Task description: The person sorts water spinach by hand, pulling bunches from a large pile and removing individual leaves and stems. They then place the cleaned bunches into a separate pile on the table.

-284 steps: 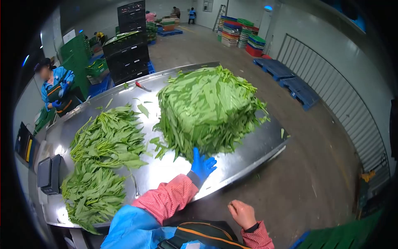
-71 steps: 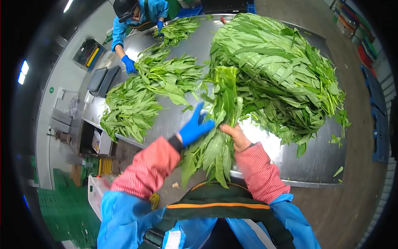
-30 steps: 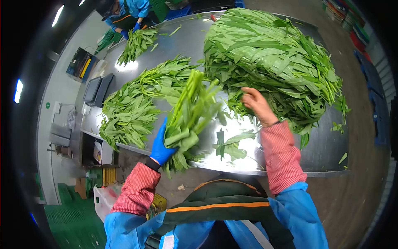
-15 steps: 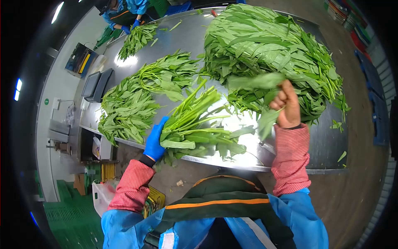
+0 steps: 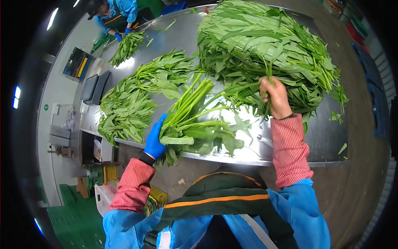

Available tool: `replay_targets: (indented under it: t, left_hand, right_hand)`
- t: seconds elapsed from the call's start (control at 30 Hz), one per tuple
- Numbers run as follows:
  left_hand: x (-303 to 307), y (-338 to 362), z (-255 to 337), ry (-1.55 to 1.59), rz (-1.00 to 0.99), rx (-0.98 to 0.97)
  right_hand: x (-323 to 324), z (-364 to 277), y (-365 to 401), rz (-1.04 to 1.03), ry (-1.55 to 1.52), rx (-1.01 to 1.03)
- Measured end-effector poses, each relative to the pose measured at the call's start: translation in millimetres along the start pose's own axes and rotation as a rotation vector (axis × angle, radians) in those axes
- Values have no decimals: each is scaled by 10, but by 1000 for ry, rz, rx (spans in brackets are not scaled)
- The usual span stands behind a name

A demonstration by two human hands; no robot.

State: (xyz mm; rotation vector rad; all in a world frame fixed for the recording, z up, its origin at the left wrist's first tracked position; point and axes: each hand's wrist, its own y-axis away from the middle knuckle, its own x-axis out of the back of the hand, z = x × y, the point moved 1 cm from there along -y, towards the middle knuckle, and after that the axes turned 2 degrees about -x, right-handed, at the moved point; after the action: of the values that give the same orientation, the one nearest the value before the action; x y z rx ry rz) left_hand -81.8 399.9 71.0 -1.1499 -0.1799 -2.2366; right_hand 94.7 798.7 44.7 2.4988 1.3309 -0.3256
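My left hand (image 5: 154, 140), in a blue glove, is wrapped around a bunch of water spinach (image 5: 191, 108) near the front edge of the table. Its pale green stems point up and away, with leaves hanging below. My bare right hand (image 5: 275, 95) is closed on a few leafy sprigs of water spinach (image 5: 244, 88) in front of the big pile. That large pile of water spinach (image 5: 261, 45) covers the back right of the table. Left of the held bunch lie two leafy bundles, one nearer (image 5: 126, 110) and one farther (image 5: 168, 68).
The metal table (image 5: 327, 145) carries loose leaf scraps. At the far left a co-worker (image 5: 118, 14) in blue gloves handles another bunch (image 5: 126, 49). A dark screen device (image 5: 96, 87) stands at the left edge. Green crates (image 5: 74, 220) and a white bag (image 5: 103, 195) are on the floor.
My right hand has moved slightly up and left and turned, and the sprigs now point left and upward. The left hand keeps its bunch almost in place.
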Motion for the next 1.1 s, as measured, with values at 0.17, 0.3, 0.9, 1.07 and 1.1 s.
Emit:
replay_targets:
  t: [0.17,0.3,0.9,1.07,1.1]
  left_hand:
    - [-111,-37,-11,-59,41,-63]
    - [-127,-58,-14,-13,27,-44]
    - [-298,-72,-171,182,36,181]
    - [-333,-109,-87,271,40,193]
    - [-366,-131,-57,300,48,193]
  right_hand:
    - [-730,437,274,-379,294,-47]
    - [-705,488,110,-366,478,44]
    - [-108,-260,277,189,35,147]
    - [-290,300,331,-245,970,-3]
    - [-536,242,421,-214,780,-63]
